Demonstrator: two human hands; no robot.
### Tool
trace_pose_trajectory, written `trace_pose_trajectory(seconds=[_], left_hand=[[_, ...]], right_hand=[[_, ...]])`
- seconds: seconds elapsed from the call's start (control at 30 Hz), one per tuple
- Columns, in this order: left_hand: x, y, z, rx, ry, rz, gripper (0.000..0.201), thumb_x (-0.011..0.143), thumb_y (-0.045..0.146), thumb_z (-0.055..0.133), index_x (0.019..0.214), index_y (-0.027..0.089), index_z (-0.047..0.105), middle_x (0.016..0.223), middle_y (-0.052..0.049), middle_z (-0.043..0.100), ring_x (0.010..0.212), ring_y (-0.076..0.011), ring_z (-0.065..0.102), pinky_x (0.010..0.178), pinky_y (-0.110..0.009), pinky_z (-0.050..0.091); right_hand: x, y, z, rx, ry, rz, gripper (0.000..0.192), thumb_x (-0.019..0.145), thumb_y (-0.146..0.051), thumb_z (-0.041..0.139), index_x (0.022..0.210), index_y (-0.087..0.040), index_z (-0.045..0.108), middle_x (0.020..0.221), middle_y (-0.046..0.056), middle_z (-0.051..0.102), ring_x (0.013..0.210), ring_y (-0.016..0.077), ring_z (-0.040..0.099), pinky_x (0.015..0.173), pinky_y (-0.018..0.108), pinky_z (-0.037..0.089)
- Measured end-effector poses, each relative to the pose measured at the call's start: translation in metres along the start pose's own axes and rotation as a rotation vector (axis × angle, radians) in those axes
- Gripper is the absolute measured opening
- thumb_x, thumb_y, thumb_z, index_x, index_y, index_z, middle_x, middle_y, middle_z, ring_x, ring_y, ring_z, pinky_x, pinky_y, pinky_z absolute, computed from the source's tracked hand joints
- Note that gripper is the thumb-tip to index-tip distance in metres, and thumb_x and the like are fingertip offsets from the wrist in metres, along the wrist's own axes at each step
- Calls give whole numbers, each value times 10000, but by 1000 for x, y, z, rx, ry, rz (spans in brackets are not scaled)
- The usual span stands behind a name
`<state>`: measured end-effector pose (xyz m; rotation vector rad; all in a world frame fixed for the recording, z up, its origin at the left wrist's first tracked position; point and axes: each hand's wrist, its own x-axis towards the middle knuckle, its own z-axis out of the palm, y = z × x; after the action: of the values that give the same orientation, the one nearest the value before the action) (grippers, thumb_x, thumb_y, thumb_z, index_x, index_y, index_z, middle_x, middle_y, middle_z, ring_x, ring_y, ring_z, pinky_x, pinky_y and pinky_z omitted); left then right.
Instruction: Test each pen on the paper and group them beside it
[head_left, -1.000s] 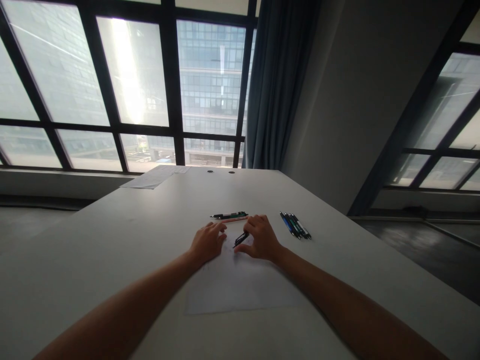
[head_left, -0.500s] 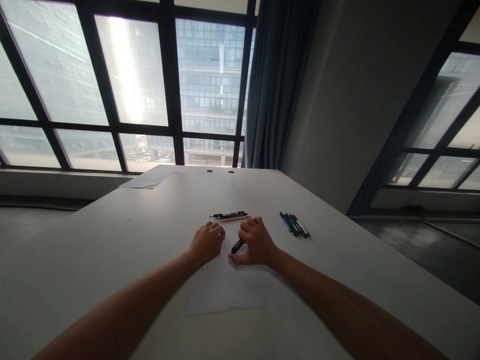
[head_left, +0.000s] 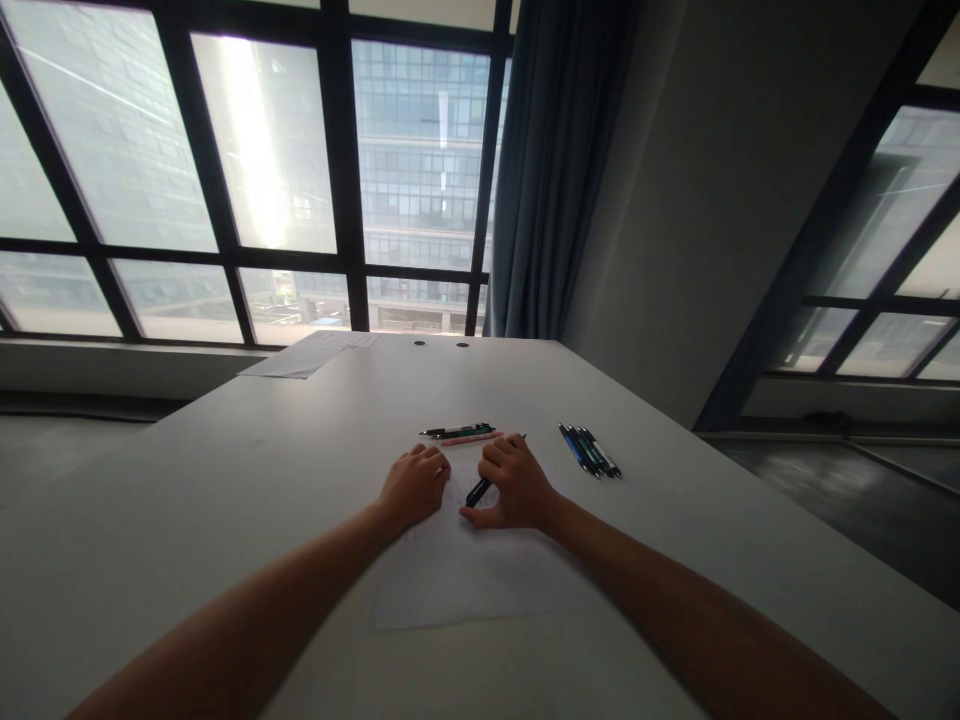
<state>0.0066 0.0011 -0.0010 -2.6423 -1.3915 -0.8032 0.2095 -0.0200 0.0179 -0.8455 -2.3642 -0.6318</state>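
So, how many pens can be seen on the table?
About 7: one in the right hand, two lying just beyond the hands, green pen and pink pen, and roughly four in the bunch at right; that count is uncertain.

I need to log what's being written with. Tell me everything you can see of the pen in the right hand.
The pen is slim and dark, apparently black plastic, with its finer details too small to make out. The right hand grips it with curled fingers, slanted, with its lower end down on the sheet of paper and its upper end poking out past the knuckles. The paper lies flat on the white table. The left hand rests on the paper beside it, not touching the pen.
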Motion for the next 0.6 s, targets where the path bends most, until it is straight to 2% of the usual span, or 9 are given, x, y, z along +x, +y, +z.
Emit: trace_pose_trajectory(seconds=[0.27,0.37,0.43,0.5,0.6], left_hand=[[0,0,1,6,0,2,157,875,183,510,843,200,663,944,-62,692,925,-222,595,813,-350,503],[0,-1,2,8,0,-2,162,875,188,508,842,201,666,944,-58,692,930,-217,593,812,-341,503],[0,-1,2,-1,1,1,164,872,185,508,840,201,668,940,-59,692,927,-218,590,810,-343,505],[0,-2,2,-8,-1,7,166,871,182,509,840,201,670,936,-63,691,923,-220,588,808,-346,506],[0,-1,1,-4,-21,2,173,879,186,504,842,199,672,940,-65,691,924,-222,589,809,-349,506]], right_hand=[[-1,7,1,31,-5,25,547,731,-736,563,669,-193,555,761,76,553,820,248,494,769,389,328],[1,14,-2,73,-11,65,505,823,-663,544,651,-189,531,770,81,560,772,221,506,742,365,344],[3,19,-7,122,17,142,479,942,-536,425,630,-186,523,747,84,567,739,205,513,736,359,364],[5,24,-12,201,64,244,492,995,-448,306,672,-180,563,790,96,599,776,205,540,762,361,392],[6,30,-14,408,47,485,556,993,-513,243,780,-178,632,764,82,630,746,199,582,724,349,449]])
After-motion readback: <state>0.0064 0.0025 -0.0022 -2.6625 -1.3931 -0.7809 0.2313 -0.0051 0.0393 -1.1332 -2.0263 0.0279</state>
